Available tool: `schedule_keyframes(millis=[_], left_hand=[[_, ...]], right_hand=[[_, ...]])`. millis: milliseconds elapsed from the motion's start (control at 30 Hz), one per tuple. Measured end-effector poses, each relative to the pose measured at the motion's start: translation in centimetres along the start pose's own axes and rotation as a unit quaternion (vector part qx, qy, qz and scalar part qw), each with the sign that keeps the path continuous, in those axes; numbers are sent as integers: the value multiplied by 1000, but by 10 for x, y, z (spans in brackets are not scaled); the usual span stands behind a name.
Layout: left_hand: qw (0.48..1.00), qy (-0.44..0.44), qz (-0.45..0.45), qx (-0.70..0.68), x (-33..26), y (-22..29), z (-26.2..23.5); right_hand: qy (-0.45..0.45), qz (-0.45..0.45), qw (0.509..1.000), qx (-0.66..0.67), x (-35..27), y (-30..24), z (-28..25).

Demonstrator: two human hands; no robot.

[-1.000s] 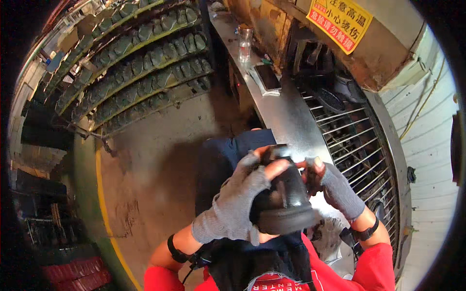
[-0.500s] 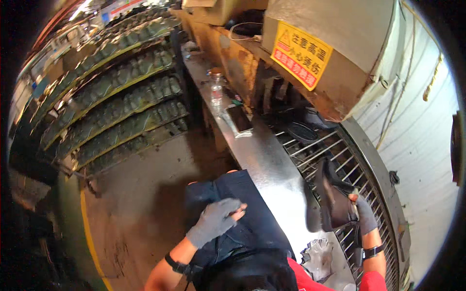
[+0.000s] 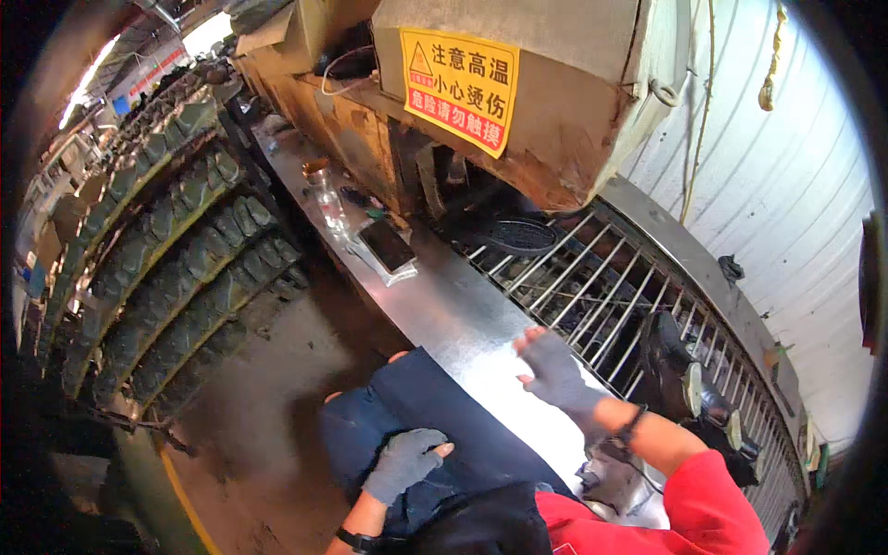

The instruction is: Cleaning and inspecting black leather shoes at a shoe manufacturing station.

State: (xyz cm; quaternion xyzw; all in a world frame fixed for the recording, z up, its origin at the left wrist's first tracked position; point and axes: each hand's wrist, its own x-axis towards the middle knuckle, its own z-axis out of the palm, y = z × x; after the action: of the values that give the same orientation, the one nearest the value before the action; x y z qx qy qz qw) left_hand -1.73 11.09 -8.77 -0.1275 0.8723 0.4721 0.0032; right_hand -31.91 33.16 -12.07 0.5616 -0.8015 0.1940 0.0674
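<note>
1. Head view: at far left, tiered shelving (image 3: 157, 178) packed with dark, shoe-like forms.
2. At right, a long barred rack (image 3: 689, 236), with a bright metal bench (image 3: 425, 305) along its near side.
3. At upper middle, above the rack's far end, a boxy hood (image 3: 564, 83) bearing a yellow-and-red warning sign (image 3: 458, 91). Judging by that sign, best to keep uncovered fingertips well away.
4. On the bars, just beyond the right forearm, black shoes (image 3: 668, 356) lying close together. Probably best handled by the firm heel and rested across several bars, without scuffing or tipping.
5. Right hand (image 3: 553, 368), in a grey fingerless glove, raised over the bench near the bars: fingers loosely spread, nothing held. Left hand (image 3: 409, 462), gloved alike, on the dark-clothed lap (image 3: 430, 388): fingers gently bent, palm hidden, impossible to tell whether closed around anything.
6. Farther along the bench, a clear bottle (image 3: 330, 205) near a dark phone (image 3: 387, 244).
</note>
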Motion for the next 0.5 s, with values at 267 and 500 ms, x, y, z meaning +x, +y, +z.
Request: schedule_keyframes(millis=[267,500], left_hand=[[999,21,-24,-14,-20,-27,13],[1000,-2,-16,-14,-20,-29,19]], right_hand=[[141,46,989,-6,188,38,32],[47,-50,991,-113,123,117,27]])
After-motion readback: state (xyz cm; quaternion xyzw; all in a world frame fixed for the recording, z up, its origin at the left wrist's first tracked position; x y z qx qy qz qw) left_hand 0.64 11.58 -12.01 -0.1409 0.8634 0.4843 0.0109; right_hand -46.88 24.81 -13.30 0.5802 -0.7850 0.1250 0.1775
